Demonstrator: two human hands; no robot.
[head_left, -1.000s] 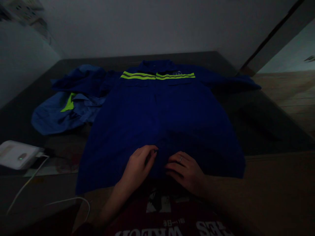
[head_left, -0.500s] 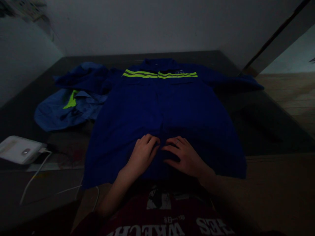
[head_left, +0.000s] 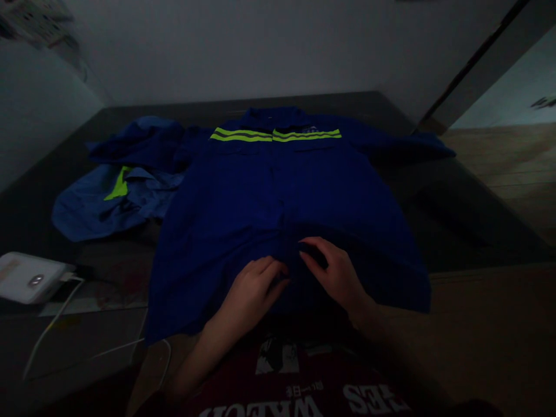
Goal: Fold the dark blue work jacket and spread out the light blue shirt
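Observation:
A blue work jacket (head_left: 260,185) with yellow-green reflective bands across the chest lies spread front side up, collar away from me. My left hand (head_left: 260,284) is at the lower front opening, its fingers curled and closed on the jacket's edge; the exact pinch is dim. Just right of the opening, my right hand (head_left: 332,266) hovers over or lightly touches the cloth. Its thumb and forefinger are apart, with no cloth visibly held between them.
The jacket lies on a dark table (head_left: 443,231). Crumpled blue clothing (head_left: 99,202) with a yellow-green strip is at the left. A white device (head_left: 32,278) with a white cable (head_left: 52,330) sits near the left edge. A pale wall (head_left: 243,52) stands behind the table.
My left hand has moved slightly toward me along the front opening. My right hand has shifted a little rightward, away from the left one. The view has shifted slightly.

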